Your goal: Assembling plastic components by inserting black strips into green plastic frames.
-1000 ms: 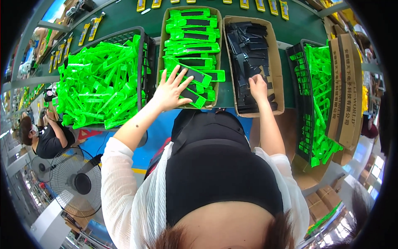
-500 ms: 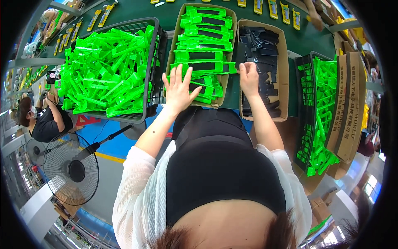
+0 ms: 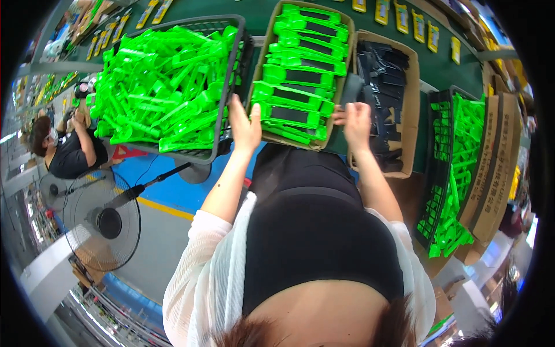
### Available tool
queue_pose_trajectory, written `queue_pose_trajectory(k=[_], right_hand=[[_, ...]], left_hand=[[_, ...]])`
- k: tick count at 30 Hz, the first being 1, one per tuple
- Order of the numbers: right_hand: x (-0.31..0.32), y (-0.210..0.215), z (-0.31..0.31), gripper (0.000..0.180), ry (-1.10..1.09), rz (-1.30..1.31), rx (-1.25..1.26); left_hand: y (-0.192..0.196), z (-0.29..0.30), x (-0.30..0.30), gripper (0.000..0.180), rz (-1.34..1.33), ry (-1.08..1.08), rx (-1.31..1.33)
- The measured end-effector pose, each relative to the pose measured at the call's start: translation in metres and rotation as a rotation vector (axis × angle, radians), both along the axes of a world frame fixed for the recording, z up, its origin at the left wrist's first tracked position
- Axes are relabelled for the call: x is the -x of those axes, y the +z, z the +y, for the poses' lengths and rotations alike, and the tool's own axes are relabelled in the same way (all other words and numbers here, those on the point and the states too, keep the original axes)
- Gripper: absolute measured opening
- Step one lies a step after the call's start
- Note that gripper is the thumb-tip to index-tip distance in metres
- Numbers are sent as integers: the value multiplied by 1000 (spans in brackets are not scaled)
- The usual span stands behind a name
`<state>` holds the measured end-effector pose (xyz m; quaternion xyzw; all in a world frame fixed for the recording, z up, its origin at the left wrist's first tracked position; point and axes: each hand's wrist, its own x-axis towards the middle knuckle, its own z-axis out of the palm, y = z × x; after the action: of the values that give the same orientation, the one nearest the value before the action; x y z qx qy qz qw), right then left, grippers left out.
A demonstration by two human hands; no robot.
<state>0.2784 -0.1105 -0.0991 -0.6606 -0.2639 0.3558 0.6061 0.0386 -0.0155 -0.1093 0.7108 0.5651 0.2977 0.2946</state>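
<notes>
My left hand is open at the near left edge of a carton, with thumb and fingers apart, beside a dark basket's rim. In the carton lies a row of bright green plastic holders with dark rectangular panels. Between this carton and a second one, my right hand has its fingers bent together. A dark flat piece, smeared by motion, is at their tips; the exact grip is unclear. Dark flat pieces fill the second carton to its right.
The dark plastic basket on the left is heaped with green plastic parts. Another basket of green parts stands at right, beside folded cardboard. Yellow packages line the far green table. A fan and a seated person are at left.
My left hand has left the green holders for the carton's left edge. My right hand has come off the nearest holder's end, and a blurred dark piece now shows at its fingertips. The view has shifted.
</notes>
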Motion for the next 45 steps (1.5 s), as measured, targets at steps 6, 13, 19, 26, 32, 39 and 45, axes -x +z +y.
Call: queue_pose_trajectory(k=[6,13,19,26,32,39,45], right_hand=[[-27,-20,-21,17,29,-14,32],[-27,-19,-21,23,101,-101,121],[-26,-17,-18,20,107,-41,127],[-15,-23,-25,17,8,18,70],[5,-6,-21,20,-85,-110,128],[17,19,-29,20,-57,-181,93],[23,30,-46,18,-30,-166,145]], left_hand=[[15,-34,-18,71,-54,-31,450],[60,40,-2,30,-221,48,-149],[51,124,48,26,713,-133,-92],[57,141,81,27,562,-124,-125],[105,126,105,17,327,77,-318],[144,102,107,17,278,137,-594],[174,87,84,34,-390,391,-520]])
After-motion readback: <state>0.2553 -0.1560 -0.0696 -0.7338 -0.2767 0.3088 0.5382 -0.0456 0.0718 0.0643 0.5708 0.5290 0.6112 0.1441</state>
